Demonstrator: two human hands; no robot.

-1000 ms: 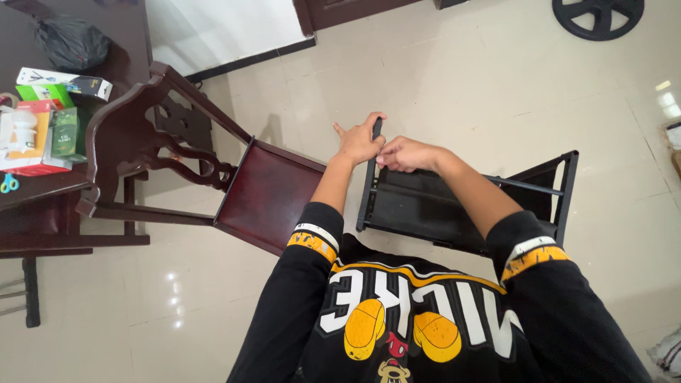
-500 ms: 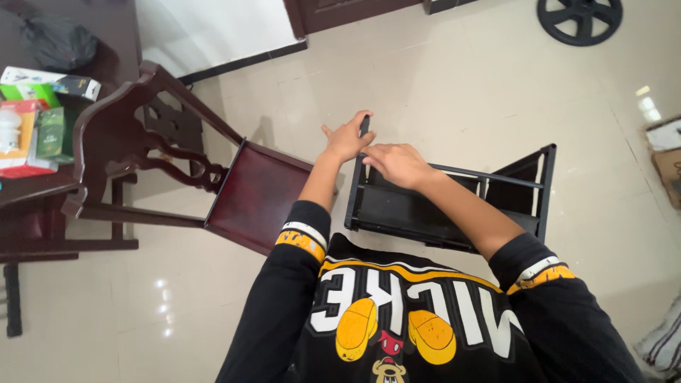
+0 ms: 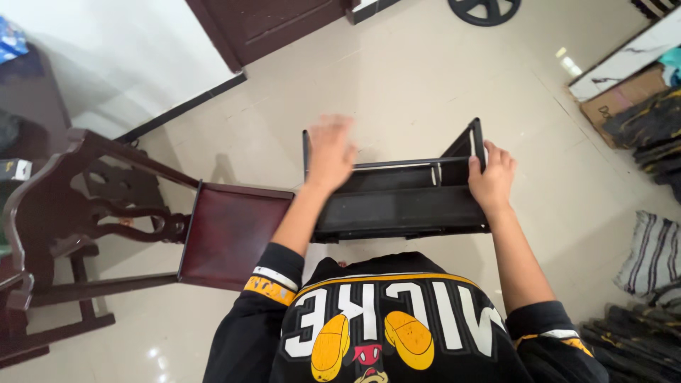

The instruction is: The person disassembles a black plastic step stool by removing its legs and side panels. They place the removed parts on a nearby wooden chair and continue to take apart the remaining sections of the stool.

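Black metal rack (image 3: 401, 206) gripped at its end frame by right hand (image 3: 489, 177), left hand (image 3: 331, 150) blurred above it, fingers spread loose, wooden chair (image 3: 128, 220) parked just beside.

This is a home, a tiled living or dining room by the look of it. Left of the hands (image 3: 489, 177) gripping the black metal rack (image 3: 404, 202) stands a carved dark wooden chair (image 3: 149, 220) with a red-brown seat, household furniture. Beyond the grip, a dark wooden door (image 3: 277, 21) meets a white wall with black skirting. Glossy cream floor tiles (image 3: 425, 78) run beneath everything. To the right of the grip sit a cardboard box (image 3: 613, 103) and a striped cushion (image 3: 652, 255) on the floor, plain domestic clutter.
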